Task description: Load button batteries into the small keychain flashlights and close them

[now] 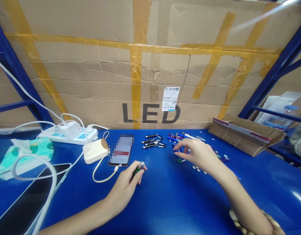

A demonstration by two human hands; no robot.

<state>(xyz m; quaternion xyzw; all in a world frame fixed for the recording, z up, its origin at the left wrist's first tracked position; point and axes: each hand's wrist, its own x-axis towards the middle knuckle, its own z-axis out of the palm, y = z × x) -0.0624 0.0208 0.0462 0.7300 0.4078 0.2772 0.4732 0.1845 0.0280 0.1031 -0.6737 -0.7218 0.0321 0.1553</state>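
Observation:
My left hand (127, 182) is closed around a small green flashlight (136, 172), its silver end pointing up and away from me. Over the table's right half, my right hand (195, 152) has its thumb and fingers bent into a pinch; what is between the fingertips is too small to make out. Under and behind that hand lie several slim flashlights in blue and other colours (173, 139) with clips, partly hidden by it. Small silver button cells (198, 168) are scattered just below the wrist. Several black flashlights (150, 142) with carabiner clips lie in a group between my hands.
A phone (122, 151) on a charging cable lies beside a cream power bank (95, 150). Further left are a power strip (74, 136), a tissue pack (40, 151) and a tablet-like device (30, 199). An open cardboard box (243, 137) stands back right, before a large carton wall (103, 81).

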